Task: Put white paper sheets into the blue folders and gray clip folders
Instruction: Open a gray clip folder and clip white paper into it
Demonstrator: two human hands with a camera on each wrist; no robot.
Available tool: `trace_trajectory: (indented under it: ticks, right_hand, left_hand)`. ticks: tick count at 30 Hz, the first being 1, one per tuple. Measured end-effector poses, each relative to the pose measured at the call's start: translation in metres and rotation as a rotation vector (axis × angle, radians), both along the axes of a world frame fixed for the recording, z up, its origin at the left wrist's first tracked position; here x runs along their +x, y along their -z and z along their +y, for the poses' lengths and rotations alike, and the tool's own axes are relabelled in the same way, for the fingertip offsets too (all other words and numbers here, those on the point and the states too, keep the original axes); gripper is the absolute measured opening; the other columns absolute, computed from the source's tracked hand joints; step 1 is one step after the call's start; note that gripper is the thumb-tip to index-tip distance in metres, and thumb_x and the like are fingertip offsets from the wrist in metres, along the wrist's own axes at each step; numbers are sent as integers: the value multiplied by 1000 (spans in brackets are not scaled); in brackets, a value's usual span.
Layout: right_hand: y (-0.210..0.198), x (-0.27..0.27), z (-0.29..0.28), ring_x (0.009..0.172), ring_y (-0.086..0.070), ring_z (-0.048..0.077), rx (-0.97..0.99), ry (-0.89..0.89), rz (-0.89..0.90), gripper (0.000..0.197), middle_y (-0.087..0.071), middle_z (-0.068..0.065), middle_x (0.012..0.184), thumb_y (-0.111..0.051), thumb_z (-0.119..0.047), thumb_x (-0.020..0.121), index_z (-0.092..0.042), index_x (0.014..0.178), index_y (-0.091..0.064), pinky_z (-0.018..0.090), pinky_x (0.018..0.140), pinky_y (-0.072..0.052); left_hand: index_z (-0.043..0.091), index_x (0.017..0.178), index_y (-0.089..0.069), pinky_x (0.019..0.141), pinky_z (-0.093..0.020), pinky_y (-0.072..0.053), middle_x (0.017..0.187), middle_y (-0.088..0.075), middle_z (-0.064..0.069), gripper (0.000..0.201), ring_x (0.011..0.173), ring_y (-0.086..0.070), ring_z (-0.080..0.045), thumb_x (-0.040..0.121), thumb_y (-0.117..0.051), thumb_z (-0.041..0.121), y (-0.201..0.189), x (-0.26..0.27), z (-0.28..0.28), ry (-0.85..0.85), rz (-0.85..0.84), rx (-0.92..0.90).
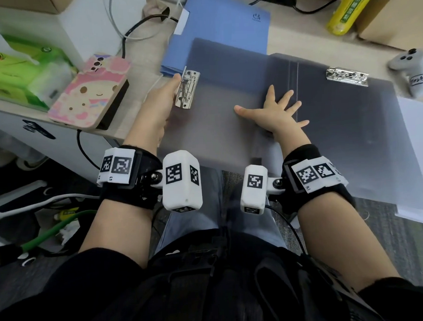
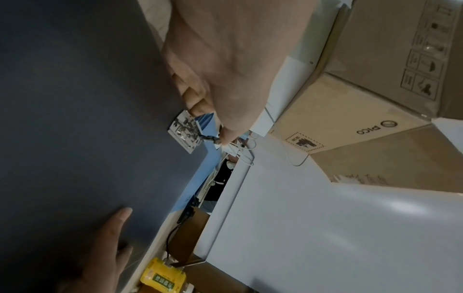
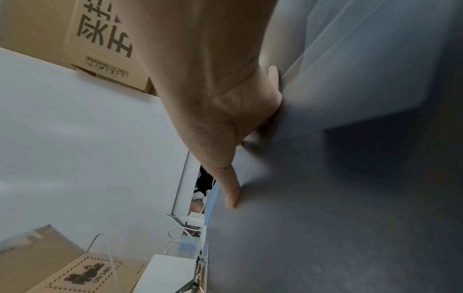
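A gray clip folder (image 1: pixel 226 87) lies open across the desk's front edge, with one metal clip (image 1: pixel 187 89) on its left flap and another (image 1: pixel 346 76) on its right half. My left hand (image 1: pixel 168 94) grips the left flap's edge beside the left clip (image 2: pixel 185 131), fingers curled underneath and thumb at the clip's lever. My right hand (image 1: pixel 278 109) lies flat with spread fingers on the folder's middle (image 3: pixel 325 218), near the spine. A blue folder (image 1: pixel 224 24) lies closed behind, partly under the gray one. White paper (image 1: pixel 418 156) shows beneath the gray folder's right edge.
A phone in a pink case (image 1: pixel 88 90) and a green tissue pack (image 1: pixel 20 71) sit left of the folder. A yellow bottle (image 1: pixel 349 8), a cardboard box (image 1: pixel 393 14) and a grey controller (image 1: pixel 412 71) stand at the back right. Cables (image 1: pixel 132 30) run behind.
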State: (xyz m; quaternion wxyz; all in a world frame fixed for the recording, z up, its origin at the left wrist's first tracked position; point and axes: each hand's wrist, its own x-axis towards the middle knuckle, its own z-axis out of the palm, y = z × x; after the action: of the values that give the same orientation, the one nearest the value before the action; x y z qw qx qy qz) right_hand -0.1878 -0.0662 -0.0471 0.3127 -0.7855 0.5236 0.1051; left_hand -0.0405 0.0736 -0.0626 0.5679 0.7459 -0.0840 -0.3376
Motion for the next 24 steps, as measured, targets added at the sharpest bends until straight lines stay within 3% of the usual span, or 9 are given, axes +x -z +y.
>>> trace_trajectory:
  ticks: [1,4,5,8,13,15,20,22,24]
  right_hand:
    - [0,0,0,142,27,35,1,-2,-1,109,28,8,156,-55,-72,75,-29,151,10,68,107,13]
    - [-1,-1,0,142,27,35,7,-9,-2,109,28,9,155,-56,-71,75,-29,151,10,68,107,13]
    - [-2,-1,0,142,28,35,10,-11,-2,109,28,9,155,-57,-70,75,-29,151,10,68,107,12]
    - [-2,-1,-1,142,28,36,10,-17,-2,109,29,9,155,-57,-70,75,-29,150,11,68,108,12]
    - [0,-2,-3,142,28,37,12,-32,4,110,29,10,155,-57,-70,75,-28,150,12,68,107,12]
    - [1,-2,-3,141,28,36,11,-33,4,110,30,10,155,-57,-70,75,-29,150,13,68,107,12]
    - [2,-2,-5,141,29,36,9,-36,-8,110,31,10,154,-58,-69,75,-29,150,13,68,107,13]
    - [2,-2,-6,141,29,36,10,-33,-16,111,31,10,154,-58,-69,75,-29,150,13,68,107,13]
    - [3,-2,-7,141,29,36,12,-34,-24,110,31,10,154,-58,-68,76,-29,150,13,68,107,13]
  left_hand:
    - [25,120,-62,104,-38,-37,124,-63,0,55,122,-53,-19,83,-46,62,2,0,-1,-9,-26,-5]
    - [26,84,-63,72,-28,-38,91,-65,5,37,82,-56,-12,82,-47,60,4,-3,-5,-63,-162,-49]
    - [24,79,-59,68,-28,-38,83,-61,1,38,77,-52,-13,81,-46,60,5,-3,-8,-91,-219,-45]
    - [21,73,-54,73,-37,-46,72,-58,-6,38,72,-52,-19,85,-42,54,4,-3,-14,-147,-403,24]
    - [21,61,-38,68,-32,-36,60,-45,2,39,70,-42,-21,97,-37,35,1,-3,-26,-89,-470,51]
    - [21,64,-40,68,-30,-33,63,-46,4,35,72,-44,-20,98,-35,28,0,-2,-30,-37,-476,68]
    - [29,93,-58,79,-22,-39,100,-58,6,24,99,-56,-15,98,-36,20,-4,-1,-33,48,-455,68]
    - [26,110,-58,73,-12,-38,105,-56,10,27,102,-55,-13,99,-35,18,-5,-3,-35,62,-472,76]
    - [23,121,-52,79,-12,-37,115,-57,8,29,113,-53,-14,99,-35,16,-5,-4,-38,82,-499,80]
